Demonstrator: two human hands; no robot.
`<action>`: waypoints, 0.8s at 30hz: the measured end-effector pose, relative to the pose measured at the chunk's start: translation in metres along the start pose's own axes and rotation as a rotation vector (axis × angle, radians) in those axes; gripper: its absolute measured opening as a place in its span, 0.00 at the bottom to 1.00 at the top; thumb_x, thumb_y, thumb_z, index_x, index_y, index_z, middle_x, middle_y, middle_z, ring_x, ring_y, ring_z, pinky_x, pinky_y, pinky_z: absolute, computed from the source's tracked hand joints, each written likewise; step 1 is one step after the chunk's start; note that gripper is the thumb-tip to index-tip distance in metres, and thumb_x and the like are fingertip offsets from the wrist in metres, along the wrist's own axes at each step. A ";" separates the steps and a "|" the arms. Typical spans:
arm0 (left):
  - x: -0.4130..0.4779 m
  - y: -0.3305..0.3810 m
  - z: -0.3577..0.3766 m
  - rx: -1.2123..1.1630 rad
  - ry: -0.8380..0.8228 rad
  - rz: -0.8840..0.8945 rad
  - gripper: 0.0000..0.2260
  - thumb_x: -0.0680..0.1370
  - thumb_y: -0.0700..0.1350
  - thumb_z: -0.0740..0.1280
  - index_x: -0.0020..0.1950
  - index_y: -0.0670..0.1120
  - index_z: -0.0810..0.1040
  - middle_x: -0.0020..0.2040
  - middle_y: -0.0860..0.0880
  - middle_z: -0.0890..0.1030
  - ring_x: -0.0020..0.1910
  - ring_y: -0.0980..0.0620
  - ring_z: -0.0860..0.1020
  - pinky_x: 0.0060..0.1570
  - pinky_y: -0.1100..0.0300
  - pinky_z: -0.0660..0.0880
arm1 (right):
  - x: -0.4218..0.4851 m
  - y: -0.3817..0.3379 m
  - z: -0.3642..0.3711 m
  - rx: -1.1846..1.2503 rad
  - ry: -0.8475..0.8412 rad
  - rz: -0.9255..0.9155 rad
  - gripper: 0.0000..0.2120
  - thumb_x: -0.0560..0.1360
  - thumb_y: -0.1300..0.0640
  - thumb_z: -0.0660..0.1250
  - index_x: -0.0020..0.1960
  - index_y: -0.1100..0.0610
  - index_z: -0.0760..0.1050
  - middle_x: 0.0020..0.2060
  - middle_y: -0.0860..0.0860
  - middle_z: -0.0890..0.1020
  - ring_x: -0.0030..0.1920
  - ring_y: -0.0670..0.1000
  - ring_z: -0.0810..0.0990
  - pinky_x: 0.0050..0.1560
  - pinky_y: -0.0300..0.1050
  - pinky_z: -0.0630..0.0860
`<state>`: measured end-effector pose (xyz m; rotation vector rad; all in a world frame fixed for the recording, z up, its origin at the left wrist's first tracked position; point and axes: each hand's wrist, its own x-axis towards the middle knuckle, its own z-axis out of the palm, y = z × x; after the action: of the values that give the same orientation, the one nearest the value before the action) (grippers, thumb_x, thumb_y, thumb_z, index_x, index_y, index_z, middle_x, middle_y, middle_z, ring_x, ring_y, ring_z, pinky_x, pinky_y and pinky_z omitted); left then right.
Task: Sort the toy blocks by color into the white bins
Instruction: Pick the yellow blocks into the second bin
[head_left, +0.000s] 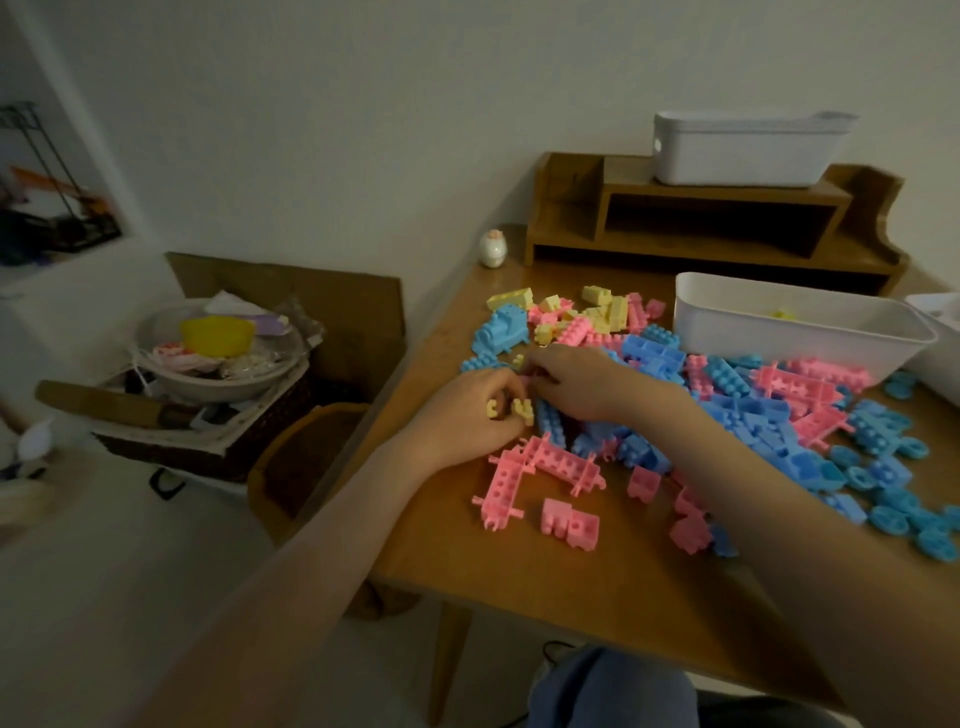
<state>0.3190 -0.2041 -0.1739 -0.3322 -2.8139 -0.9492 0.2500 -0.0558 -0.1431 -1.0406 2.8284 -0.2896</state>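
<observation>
Toy blocks (727, 395) lie in a wide loose pile on the wooden table (571, 582) in front of me, and the pile runs slantwise from the far left corner to the near right side. The yellow blocks (602, 312) are at the far left end, the blue blocks (862, 441) are mostly on the right, and the pink blocks (569, 522) are mixed between and nearest to me. My left hand (467, 410) is curled around small yellow pieces (522, 410); which way they point I cannot tell. My right hand (582, 379) lies just beside it over the pile, fingers bent toward the left hand, and I cannot tell whether it grips something. Both forearms cross the pile and hide some blocks. An L-shaped pink piece (540, 462) lies flat below the hands, one arm toward me, the other to the right. Behind the pile stands a white bin (779, 338), touching the blocks, with a bit of yellow inside. A second bin (737, 150) sits on the wooden shelf (701, 208) at the back, its inside hidden. A third bin (940, 322) shows only partly at the right edge. A small egg-shaped ornament (493, 249) stands at the far left corner of the table. On the floor to the left are a cardboard box (311, 291) and a basket (208, 441) full of household things.
</observation>
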 end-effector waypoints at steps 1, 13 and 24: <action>-0.001 0.001 -0.001 -0.057 -0.003 -0.031 0.04 0.74 0.41 0.66 0.48 0.48 0.74 0.42 0.52 0.74 0.42 0.54 0.74 0.39 0.62 0.68 | -0.002 0.001 -0.001 0.041 0.023 0.002 0.12 0.79 0.57 0.56 0.60 0.55 0.71 0.57 0.53 0.76 0.57 0.54 0.74 0.58 0.50 0.69; 0.002 0.005 -0.008 -0.528 0.176 -0.289 0.10 0.81 0.48 0.56 0.40 0.52 0.71 0.39 0.50 0.72 0.40 0.54 0.71 0.42 0.57 0.66 | 0.013 -0.009 -0.002 0.122 0.312 0.165 0.12 0.78 0.54 0.60 0.58 0.59 0.69 0.52 0.56 0.77 0.50 0.56 0.76 0.44 0.45 0.69; 0.003 -0.003 -0.002 -0.285 0.173 -0.230 0.09 0.81 0.51 0.57 0.56 0.48 0.71 0.38 0.55 0.73 0.38 0.60 0.72 0.36 0.63 0.65 | 0.007 -0.009 -0.003 -0.059 0.279 0.088 0.14 0.78 0.53 0.59 0.59 0.60 0.70 0.57 0.56 0.76 0.56 0.57 0.75 0.53 0.48 0.69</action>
<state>0.3157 -0.2072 -0.1728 0.0450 -2.5980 -1.3613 0.2497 -0.0672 -0.1383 -0.9493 3.1390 -0.3719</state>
